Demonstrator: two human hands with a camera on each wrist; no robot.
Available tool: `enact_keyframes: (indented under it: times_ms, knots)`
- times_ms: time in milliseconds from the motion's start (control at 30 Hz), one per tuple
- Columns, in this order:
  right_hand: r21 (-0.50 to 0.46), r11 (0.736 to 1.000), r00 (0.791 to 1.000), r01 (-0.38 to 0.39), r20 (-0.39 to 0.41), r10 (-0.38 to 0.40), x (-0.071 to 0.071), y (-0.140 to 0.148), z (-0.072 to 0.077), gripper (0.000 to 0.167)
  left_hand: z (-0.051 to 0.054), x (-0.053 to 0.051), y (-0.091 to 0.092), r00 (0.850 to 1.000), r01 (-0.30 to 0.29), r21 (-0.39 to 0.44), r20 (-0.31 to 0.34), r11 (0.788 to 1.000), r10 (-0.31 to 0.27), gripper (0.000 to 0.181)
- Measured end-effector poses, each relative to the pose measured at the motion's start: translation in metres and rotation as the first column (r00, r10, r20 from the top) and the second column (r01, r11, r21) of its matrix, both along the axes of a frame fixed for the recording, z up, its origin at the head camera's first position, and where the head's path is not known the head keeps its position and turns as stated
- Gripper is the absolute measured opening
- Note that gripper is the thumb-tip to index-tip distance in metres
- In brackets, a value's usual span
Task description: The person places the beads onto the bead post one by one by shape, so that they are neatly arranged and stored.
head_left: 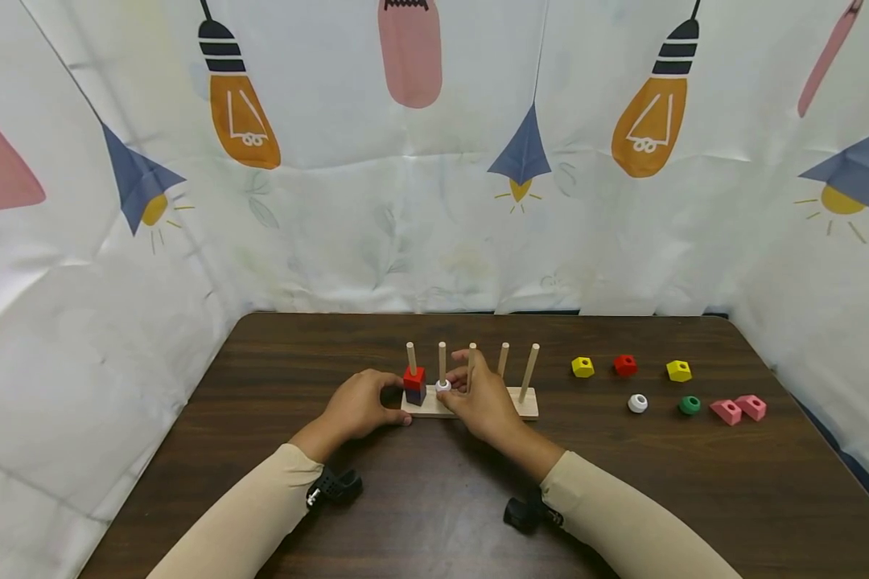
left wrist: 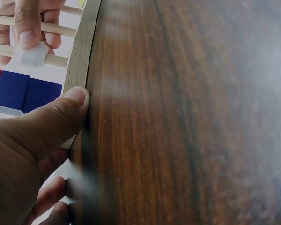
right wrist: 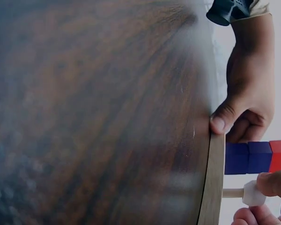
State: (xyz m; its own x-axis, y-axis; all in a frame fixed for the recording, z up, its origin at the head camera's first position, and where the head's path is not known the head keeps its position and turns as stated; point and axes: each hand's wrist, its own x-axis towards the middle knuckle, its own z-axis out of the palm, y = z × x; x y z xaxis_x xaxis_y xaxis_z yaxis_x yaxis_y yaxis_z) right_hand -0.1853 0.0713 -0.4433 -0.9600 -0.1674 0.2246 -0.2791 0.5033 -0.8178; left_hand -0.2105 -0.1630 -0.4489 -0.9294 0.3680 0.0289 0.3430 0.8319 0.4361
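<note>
A wooden peg board (head_left: 527, 404) with several upright pegs stands on the table. My left hand (head_left: 362, 403) grips its left end, the thumb (left wrist: 75, 98) pressed on the front edge. On the leftmost peg a red block (head_left: 414, 378) sits above two dark blue blocks (right wrist: 248, 158). White bead (right wrist: 254, 193) is threaded on the second peg, a little above the base in both wrist views. My right hand (head_left: 483, 401) pinches that bead between thumb and fingers, reaching around the middle peg. Its fingertips are partly hidden behind the pegs in the head view.
To the right lie two yellow blocks (head_left: 582, 367), a red block (head_left: 625, 365), a white bead (head_left: 637, 403), a green bead (head_left: 689, 404) and two pink blocks (head_left: 726, 412). A printed curtain (head_left: 405, 225) hangs behind the brown table (head_left: 442, 498).
</note>
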Motion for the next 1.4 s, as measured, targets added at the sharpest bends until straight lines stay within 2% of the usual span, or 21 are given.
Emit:
enact_keyframes:
  times_ms: [500, 867, 1167, 1400]
  knots:
    - [0.015, 1.0, 1.0, -0.011, 0.01, 0.011, -0.001, 0.001, 0.001, 0.058, 0.001, -0.001, 0.0, 1.0, -0.009, -0.003, 0.011, 1.0, 0.009, 0.057]
    - [0.061, 0.997, 0.999, -0.043, -0.008, 0.043, 0.002, 0.008, 0.002, 0.066, 0.002, -0.001, 0.0, 1.0, -0.01, -0.007, 0.007, 1.0, 0.01, 0.059]
    - [0.195, 0.975, 0.994, -0.106, 0.002, 0.107, 0.02, 0.029, 0.007, 0.072, 0.0, -0.001, 0.0, 1.0, -0.01, -0.008, 0.011, 1.0, 0.01, 0.059]
    - [0.235, 0.94, 0.968, -0.248, 0.011, 0.252, 0.03, 0.059, 0.013, 0.067, 0.001, 0.0, 0.0, 1.0, -0.009, -0.01, 0.014, 1.0, 0.009, 0.06]
